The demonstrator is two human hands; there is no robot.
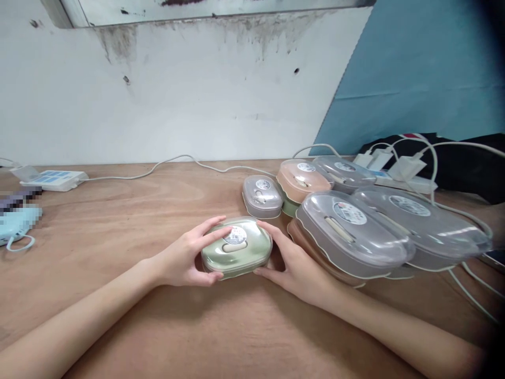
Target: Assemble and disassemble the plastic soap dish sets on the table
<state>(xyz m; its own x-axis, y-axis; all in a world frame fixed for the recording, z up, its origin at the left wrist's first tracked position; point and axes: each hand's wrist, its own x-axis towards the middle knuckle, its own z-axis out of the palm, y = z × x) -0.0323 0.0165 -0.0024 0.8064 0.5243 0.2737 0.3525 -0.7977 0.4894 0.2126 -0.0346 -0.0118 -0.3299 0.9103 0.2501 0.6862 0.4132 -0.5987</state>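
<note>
Thumbs and fingers part-spread, the left hand (183,258) and right hand (295,266) clasp opposite ends of the green lidded box (236,259), just below the frame's centre. Its long axis runs roughly left to right between them, neither hand nearer. Up and right sits a small grey box (261,199); farther right, a large grey box (351,231).

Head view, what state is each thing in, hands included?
Green box: lid on, held from both sides.
Left hand: gripping its left side.
Right hand: gripping its right side.
Small grey box: lid on.
Peach box: lid on, atop another green box.
Back grey box: lid on.
Front grey box: lid on, atop a brown box.
Rightmost grey box: lid on.
Right power strip: chargers plugged in.
</note>
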